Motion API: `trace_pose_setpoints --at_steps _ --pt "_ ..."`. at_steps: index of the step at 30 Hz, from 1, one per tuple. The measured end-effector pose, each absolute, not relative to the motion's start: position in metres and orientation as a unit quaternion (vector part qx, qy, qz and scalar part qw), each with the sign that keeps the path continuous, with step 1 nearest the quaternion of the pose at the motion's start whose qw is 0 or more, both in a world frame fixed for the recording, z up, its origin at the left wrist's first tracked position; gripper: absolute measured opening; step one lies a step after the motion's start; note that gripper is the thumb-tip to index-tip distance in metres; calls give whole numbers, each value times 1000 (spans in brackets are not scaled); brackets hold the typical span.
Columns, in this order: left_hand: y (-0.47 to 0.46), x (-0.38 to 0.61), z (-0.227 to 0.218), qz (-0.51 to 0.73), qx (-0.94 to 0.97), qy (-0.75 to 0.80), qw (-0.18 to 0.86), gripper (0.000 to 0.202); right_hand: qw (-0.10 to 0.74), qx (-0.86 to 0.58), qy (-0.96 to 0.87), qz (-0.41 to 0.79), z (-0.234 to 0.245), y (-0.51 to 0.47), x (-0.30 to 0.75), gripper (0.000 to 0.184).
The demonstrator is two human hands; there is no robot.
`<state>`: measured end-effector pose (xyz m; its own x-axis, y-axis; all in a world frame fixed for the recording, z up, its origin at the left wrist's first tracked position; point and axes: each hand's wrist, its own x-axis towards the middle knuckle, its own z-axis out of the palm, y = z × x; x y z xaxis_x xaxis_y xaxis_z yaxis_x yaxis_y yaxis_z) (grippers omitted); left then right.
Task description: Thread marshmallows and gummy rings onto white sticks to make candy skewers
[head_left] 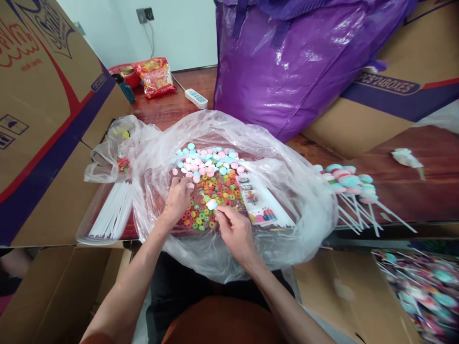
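Marshmallow candy (212,204) in pale pink, white and blue, pinched between thumb and forefinger of the right hand (236,232), just above loose cereal. Any stick behind it too hidden to tell.

At the far left, a tall cardboard carton (53,119) with purple and red bands; at the right, another printed carton (387,102), behind a shiny purple bag (283,71), bulging, contents out of sight. At front centre, a clear plastic bag (301,191) spread wide, crumpled sides ringing candy, cereal and packaged sticks. At lower right, an open carton (344,286) beside a blurred mass of marshmallow skewers (426,286).

On the table's right, a smaller bunch of finished skewers (351,184). At left, a clear tray (84,224) full of white sticks (113,210), with a small plastic bag (102,160) of red and green bits behind. Farther back, a red and yellow snack packet (155,78) against a red bowl (132,79).

Inside the clear bag, a printed stick packet (256,200) at right; left hand (177,203) with fingers curled at a pink piece, hold on it impossible to tell. Loose marshmallows (201,162) towards the back, ring-shaped cereal (222,188) nearer.
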<state>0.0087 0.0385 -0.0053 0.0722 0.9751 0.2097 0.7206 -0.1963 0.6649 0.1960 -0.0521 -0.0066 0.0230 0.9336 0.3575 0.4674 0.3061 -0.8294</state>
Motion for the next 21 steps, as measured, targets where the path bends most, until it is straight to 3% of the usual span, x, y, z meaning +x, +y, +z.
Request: trace_pose_setpoints --at_steps 3,8,17,21 --pt "31 7 -1 396 620 588 336 12 468 -536 -656 250 -5 -52 195 20" --pt "9 14 8 492 451 538 515 38 456 -536 -655 275 1 -54 193 22" --pt "-6 19 9 528 414 517 532 37 417 -542 -679 269 3 -53 192 25" --pt "-8 16 6 511 477 545 463 30 382 -541 -707 248 4 -51 194 26"
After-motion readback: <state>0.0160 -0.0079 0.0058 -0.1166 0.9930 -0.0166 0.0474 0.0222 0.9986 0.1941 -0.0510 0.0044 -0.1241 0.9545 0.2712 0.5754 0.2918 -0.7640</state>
